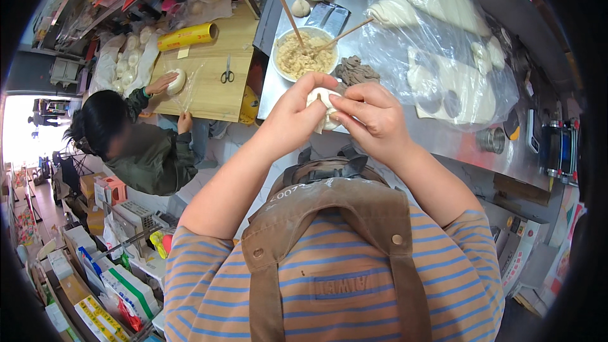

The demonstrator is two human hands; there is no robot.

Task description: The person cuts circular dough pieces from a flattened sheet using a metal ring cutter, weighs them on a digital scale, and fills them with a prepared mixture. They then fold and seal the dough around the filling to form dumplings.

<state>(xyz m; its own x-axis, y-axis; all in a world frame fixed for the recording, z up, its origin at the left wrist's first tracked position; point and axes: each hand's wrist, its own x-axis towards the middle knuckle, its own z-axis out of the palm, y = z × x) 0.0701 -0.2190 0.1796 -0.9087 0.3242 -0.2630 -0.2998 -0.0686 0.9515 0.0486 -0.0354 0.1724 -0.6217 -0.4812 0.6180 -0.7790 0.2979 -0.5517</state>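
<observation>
A white dough wrapper [328, 122] is held up between my two hands, over the near edge of the steel table [446, 138]. It is gathered around a small dark opening at its top. My left hand [300, 110] cups it from the left, thumb pressed near the opening. On the other side, the thumb and fingertips of my right hand [375, 116] pinch its edge. Just beyond stands a white bowl [279, 70] of pale, lumpy filling [304, 59], with two wooden sticks [290, 19] in it. A crumpled brown cloth [357, 72] lies beside the bowl.
Clear plastic [394, 64] covers a dough sheet [468, 90] with round holes and folded dough [441, 2]. A metal ring cutter [491, 140] stands at right. A pleated bun [300, 6] sits behind the filling. Left, a person [147, 152] touches wrapped dough [176, 82] near scissors [227, 72].
</observation>
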